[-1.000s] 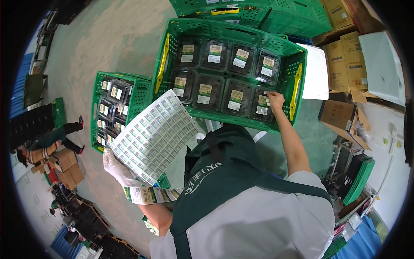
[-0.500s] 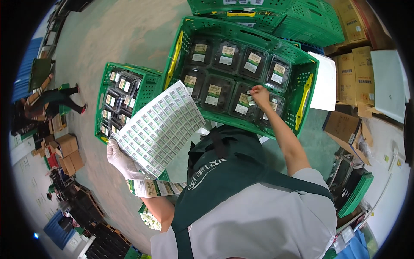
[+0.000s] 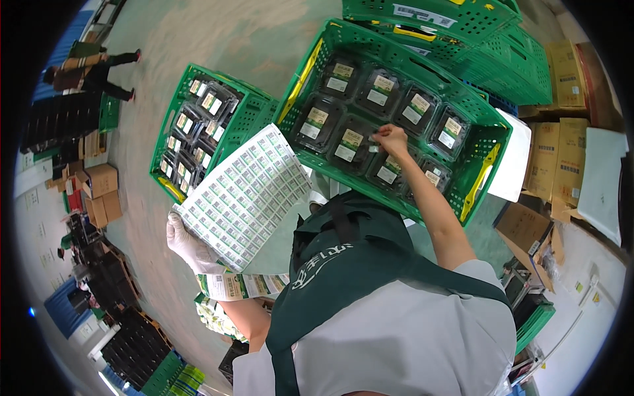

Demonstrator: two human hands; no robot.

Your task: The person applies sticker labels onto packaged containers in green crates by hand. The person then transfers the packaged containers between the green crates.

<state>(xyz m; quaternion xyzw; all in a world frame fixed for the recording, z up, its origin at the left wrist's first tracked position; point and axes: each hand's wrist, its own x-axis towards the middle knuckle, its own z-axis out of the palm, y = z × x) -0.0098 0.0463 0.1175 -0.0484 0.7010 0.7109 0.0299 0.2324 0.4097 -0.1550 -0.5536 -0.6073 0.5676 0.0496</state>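
Observation:
My left hand [image 3: 188, 245], in a white glove, grips a large sheet of small printed stickers [image 3: 241, 198] by its lower left edge. A strip of bigger green-and-white labels [image 3: 244, 286] hangs across my left wrist. My bare right hand [image 3: 392, 140] pinches a small sticker [image 3: 374, 149] between thumb and fingers. It hovers by a dark clear-lidded plastic box [image 3: 349, 146] in the near row; I cannot tell whether they touch. Several such boxes, each with a green-and-cream label, lie in two rows inside a green perforated crate [image 3: 396, 54] with yellow handles.
Left of the crate stands another green crate [image 3: 228, 142] of similar boxes. Stacked green crates [image 3: 495, 66] rise beyond, with cardboard cartons [image 3: 555, 158] at the right. An open carton [image 3: 525, 228] sits nearer me. A person [image 3: 92, 72] walks at the far left.
My right hand has shifted left along the near row, from the third box toward the second, still pinching a sticker. The view has turned slightly. My left hand keeps its hold on the sheet.

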